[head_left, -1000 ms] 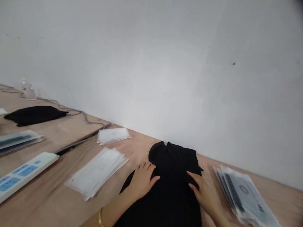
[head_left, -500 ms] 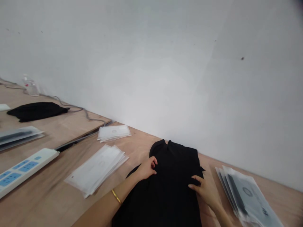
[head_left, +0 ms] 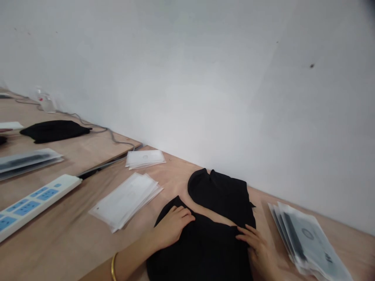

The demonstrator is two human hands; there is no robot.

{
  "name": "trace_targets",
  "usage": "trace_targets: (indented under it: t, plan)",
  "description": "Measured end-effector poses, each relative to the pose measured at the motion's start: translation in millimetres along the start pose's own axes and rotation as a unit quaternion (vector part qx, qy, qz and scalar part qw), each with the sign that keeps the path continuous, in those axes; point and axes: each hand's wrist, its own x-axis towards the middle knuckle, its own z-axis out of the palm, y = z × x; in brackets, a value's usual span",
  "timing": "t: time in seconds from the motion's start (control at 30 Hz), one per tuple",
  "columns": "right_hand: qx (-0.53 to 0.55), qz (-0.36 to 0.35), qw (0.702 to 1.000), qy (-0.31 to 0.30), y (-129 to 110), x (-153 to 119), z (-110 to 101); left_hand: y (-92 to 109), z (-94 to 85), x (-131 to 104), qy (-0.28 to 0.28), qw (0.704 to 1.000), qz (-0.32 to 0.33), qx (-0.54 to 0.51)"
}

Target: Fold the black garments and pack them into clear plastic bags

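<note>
Two black cloth pieces lie on the wooden table, a strip of wood showing between them. The nearer black cloth (head_left: 205, 249) is under both hands. My left hand (head_left: 175, 224) rests on its upper left part, fingers together and bent against the fabric. My right hand (head_left: 253, 244) is at its upper right corner, with thumb and fingertips closed on the edge. The farther black cloth (head_left: 224, 193) lies flat near the wall, its right end just beyond my right hand.
Frosted bags (head_left: 310, 238) holding dark items lie at the right. White bags (head_left: 125, 201) and a smaller stack (head_left: 145, 158) lie left. A power strip (head_left: 38, 203), another black cloth (head_left: 55, 130), filled bags (head_left: 29, 160) and a clear bottle (head_left: 45, 102) are farther left.
The nearer black cloth has come away from the farther one, toward me, opening a gap. Both hands have moved down with it, and the left fingers have flattened onto the fabric.
</note>
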Motion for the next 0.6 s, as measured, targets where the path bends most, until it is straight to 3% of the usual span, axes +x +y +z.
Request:
trace_targets:
  t: [0.1,0.17,0.27,0.33,0.4,0.5,0.6]
  plan:
    - [-0.056,-0.022,0.996,0.064,-23,13,-2,15,-5.2,3,0.040,0.999,-0.010,-0.001]
    - [-0.064,-0.035,0.995,0.066,-48,22,3,25,-5.1,6,0.039,0.999,0.003,-0.003]
    - [-0.077,-0.026,0.996,-0.046,-83,29,17,29,2.9,5,-0.035,0.999,0.010,0.007]
    - [-0.091,-0.008,0.988,-0.125,-94,25,25,24,9.5,-1,-0.087,0.996,-0.010,0.010]
    - [-0.109,0.031,0.981,-0.159,-93,16,29,16,13.0,-8,-0.109,0.993,-0.033,0.011]
    - [-0.137,0.119,0.971,-0.154,-81,1,25,9,10.3,-16,-0.112,0.992,-0.062,0.014]
    - [-0.123,0.153,0.969,-0.151,-67,-2,15,10,2.6,-11,-0.103,0.992,-0.069,0.018]
